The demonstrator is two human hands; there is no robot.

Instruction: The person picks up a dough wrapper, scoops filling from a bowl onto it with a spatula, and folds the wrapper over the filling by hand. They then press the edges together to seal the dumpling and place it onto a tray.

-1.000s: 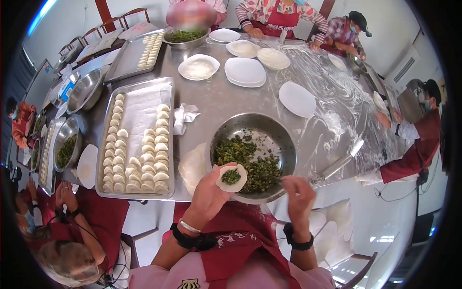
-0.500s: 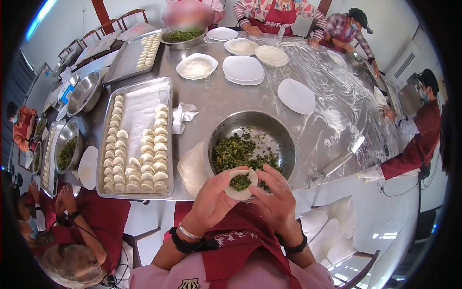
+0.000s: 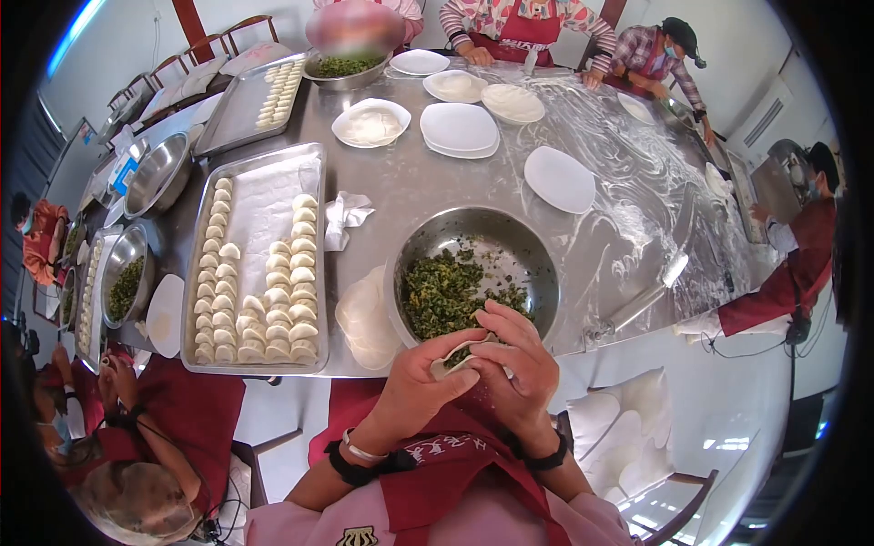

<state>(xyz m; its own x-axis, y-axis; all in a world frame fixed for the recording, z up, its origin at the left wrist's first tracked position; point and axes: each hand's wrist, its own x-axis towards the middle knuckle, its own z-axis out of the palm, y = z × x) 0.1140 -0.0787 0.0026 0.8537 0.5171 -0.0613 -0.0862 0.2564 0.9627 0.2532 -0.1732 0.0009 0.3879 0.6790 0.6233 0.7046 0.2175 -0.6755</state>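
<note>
Between my two hands is a round dough wrapper [image 3: 445, 367] with green filling, partly folded over. My left hand [image 3: 421, 380] grips its left side, fingers and thumb closed on the edge. From the right, my right hand [image 3: 519, 369] pinches the far edge. Just beyond them stands a steel bowl [image 3: 546, 246] with chopped green filling [image 3: 442, 291] inside. A stack of flat wrappers [image 3: 364, 318] lies on the table left of the bowl. Rows of folded dumplings [image 3: 303, 278] fill much of a metal tray [image 3: 258, 369] farther left.
White plates [image 3: 560, 180] are spread over the steel table [image 3: 391, 182], which is floury at the right. A crumpled tissue [image 3: 344, 218] lies beside the tray. Co-workers [image 3: 533, 27] stand around the table, and another person [image 3: 137, 455] works at my left.
My hands have folded the wrapper from flat and open to partly closed around the filling. The co-worker at the left now holds something small between the hands.
</note>
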